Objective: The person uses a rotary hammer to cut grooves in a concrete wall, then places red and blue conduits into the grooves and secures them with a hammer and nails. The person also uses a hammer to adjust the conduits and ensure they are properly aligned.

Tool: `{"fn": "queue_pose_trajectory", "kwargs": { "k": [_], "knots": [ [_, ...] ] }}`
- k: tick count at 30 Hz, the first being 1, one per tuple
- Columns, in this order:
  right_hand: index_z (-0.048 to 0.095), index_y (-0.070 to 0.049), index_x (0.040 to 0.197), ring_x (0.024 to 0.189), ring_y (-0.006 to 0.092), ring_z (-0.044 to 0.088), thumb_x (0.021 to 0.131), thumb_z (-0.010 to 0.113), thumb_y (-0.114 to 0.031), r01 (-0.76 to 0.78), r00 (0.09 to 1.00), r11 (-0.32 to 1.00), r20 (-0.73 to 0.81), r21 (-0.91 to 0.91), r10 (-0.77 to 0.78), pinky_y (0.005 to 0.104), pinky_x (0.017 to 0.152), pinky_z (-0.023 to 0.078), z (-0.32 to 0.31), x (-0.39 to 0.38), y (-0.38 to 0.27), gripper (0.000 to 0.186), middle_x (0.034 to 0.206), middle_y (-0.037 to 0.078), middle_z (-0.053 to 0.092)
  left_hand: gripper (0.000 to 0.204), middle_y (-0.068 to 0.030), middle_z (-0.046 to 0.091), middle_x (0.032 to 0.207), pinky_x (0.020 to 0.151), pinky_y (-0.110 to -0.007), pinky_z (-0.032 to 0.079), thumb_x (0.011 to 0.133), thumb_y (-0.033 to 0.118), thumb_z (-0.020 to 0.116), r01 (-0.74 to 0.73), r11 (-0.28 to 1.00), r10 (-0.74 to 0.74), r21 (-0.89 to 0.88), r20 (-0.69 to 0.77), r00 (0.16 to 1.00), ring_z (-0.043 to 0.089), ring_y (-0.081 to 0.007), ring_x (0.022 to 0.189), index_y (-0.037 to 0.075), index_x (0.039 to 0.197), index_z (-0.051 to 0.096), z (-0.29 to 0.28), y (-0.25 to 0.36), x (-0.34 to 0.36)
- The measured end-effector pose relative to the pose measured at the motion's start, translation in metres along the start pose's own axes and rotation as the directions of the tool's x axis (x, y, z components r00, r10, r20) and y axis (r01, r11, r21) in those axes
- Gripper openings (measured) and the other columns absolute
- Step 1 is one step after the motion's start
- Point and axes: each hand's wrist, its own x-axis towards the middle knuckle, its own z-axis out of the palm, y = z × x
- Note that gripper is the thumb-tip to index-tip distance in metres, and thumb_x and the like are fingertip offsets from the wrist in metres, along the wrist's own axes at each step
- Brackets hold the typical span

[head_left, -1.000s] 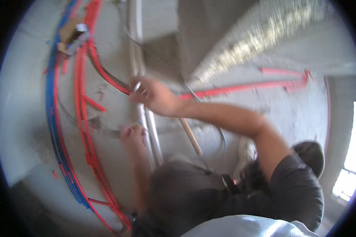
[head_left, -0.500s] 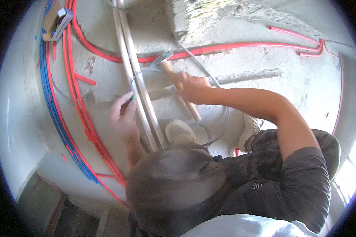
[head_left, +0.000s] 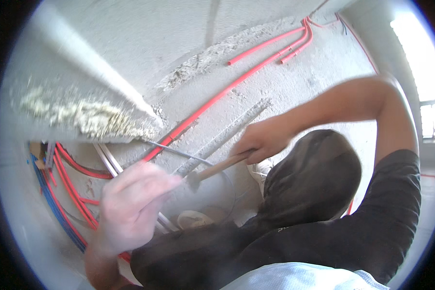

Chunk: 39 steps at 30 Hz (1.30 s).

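My right hand (head_left: 263, 140) is closed around the wooden handle of a hammer (head_left: 221, 167). The hammer slants down to the left, its blurred head next to the fingertips of my left hand (head_left: 135, 205). That left hand is raised in front of the pipes and smeared by motion. Its fingers look pressed together, and anything between them is hidden or too small to make out. A thin grey cable (head_left: 179, 152) runs from the rough wall edge and curves down behind the hammer.
Red conduit (head_left: 212, 104) crosses the concrete floor, with short branches (head_left: 268, 46) beyond. More red pipes (head_left: 72, 186), blue pipes (head_left: 58, 215) and pale pipes (head_left: 108, 159) lie at left. A rough-edged wall (head_left: 82, 116) rises at upper left. My pale shoe (head_left: 193, 220) is below the hammer.
The view has swung to the right and the wall edge now looms large. My left hand has come up close to the hammer head. The right hand keeps hold of the hammer, now tilted more level.
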Motion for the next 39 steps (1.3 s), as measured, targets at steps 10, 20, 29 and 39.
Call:
{"fn": "queue_pose_trajectory", "kwargs": {
  "k": [10,20,29,39],
  "knots": [
    [0.061,0.002,0.110,0.058,0.0142,0.059,0.098,0.065,-0.013,0.120,0.425,0.576,-0.566,0.808,0.706,0.0344,0.053,0.051,0.110,-0.035,0.147,0.020,0.076,0.005,0.060,0.009,-0.0155,0.073,0.092,0.080,-0.045,0.055,0.082,0.000,0.072,-0.029,0.933,0.005,0.358,0.068,0.998,0.071,-0.0363,0.088,0.003,0.090,0.072,0.180,-0.236,0.180],
    [0.059,-0.001,0.094,0.056,0.0121,0.058,0.099,0.066,-0.017,0.276,0.321,0.450,-0.523,0.849,0.790,0.0318,0.052,0.048,0.121,-0.024,0.187,0.018,0.071,0.003,0.058,0.009,-0.0085,0.060,0.092,0.081,-0.048,0.048,0.081,0.003,0.068,-0.021,0.853,0.149,0.521,-0.204,0.968,0.062,-0.0330,0.090,0.009,0.085,0.064,0.308,-0.322,0.198],
    [0.059,-0.001,0.097,0.059,0.0115,0.057,0.100,0.066,-0.020,0.268,0.322,0.453,-0.522,0.850,0.790,0.0329,0.054,0.049,0.124,-0.023,0.192,0.021,0.072,0.002,0.057,0.007,-0.0111,0.055,0.090,0.079,-0.049,0.046,0.081,0.004,0.062,-0.206,0.674,0.244,0.710,0.049,0.968,0.059,-0.0333,0.087,0.007,0.079,0.056,0.298,-0.327,0.201],
    [0.062,0.001,0.118,0.064,0.0126,0.058,0.101,0.067,-0.022,0.232,0.353,0.478,-0.531,0.847,0.770,0.0335,0.058,0.051,0.115,-0.012,0.196,0.028,0.078,0.003,0.060,0.007,-0.0103,0.059,0.094,0.083,-0.048,0.048,0.079,0.002,0.065,-0.120,0.746,0.226,0.654,-0.079,0.971,0.061,-0.0331,0.092,0.007,0.084,0.064,0.306,-0.337,0.196]
  ]
}}
